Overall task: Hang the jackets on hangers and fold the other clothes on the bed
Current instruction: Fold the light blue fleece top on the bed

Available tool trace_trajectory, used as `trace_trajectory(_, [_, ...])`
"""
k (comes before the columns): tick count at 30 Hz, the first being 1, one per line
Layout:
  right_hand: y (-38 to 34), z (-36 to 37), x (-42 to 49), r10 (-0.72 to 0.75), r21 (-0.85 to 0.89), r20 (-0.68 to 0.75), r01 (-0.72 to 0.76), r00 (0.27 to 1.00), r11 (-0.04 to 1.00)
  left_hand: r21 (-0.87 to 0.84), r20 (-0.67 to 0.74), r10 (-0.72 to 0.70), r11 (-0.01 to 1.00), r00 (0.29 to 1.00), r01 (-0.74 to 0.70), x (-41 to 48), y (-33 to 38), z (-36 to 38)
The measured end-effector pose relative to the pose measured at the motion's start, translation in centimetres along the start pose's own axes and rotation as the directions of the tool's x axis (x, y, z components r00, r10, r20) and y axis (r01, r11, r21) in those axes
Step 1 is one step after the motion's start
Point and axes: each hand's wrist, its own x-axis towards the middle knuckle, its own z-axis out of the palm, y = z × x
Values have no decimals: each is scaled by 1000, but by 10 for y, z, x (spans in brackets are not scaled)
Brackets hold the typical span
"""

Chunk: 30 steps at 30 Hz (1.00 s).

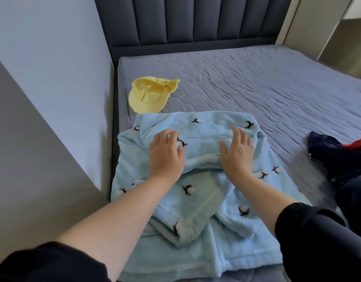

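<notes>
1. Lying spread on the near left part of the bed (257, 78): blue fleece garment (198, 186), pale, printed with small dark-and-white motifs, with its far section doubled back over the rest.
2. Judged soft, thick and limp. Light for its bulk, not fragile, not slippery. Likely to cling to the quilted cover rather than slide.
3. Expect bulky folds that spring up instead of holding a crease. Press each fold down after laying it.
4. Resting palm down on the doubled section: left hand (167, 153), fingers straight and slightly spread, gripping nothing.
5. Resting likewise on the same section: right hand (236, 151), flat and relaxed, gripping nothing, set apart from the left with a strip of fleece between.
6. Take hold at the outer edges or corners of the doubled section, pinching all layers together. Avoid lifting from the middle, where sagging and loss of the fold appear likely.
7. Smooth outward from the centre before making the next fold.
8. Just beyond the far left edge of the fleece: yellow cap (149, 94), close beside it. Contact cannot be determined.
9. Well apart at the right edge of view: dark garment (334, 157) with a red part, cut off by the frame, possibly a jacket.
10. Behind the bed: padded headboard (185, 23).
</notes>
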Motion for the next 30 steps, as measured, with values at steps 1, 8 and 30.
trace_trajectory(1, [1,2,1,-103,-77,92,111,990,991,75,103,47,996,994,-55,8,3,4])
trace_trajectory(8, [1,9,20,54,-324,591,175,805,930,300,726,-151,948,671,-110,-7,-22,53])
trace_trajectory(30, [-58,87,171,8,-293,751,323,660,900,370,520,-41,911,853,-182,-43,-33,89])
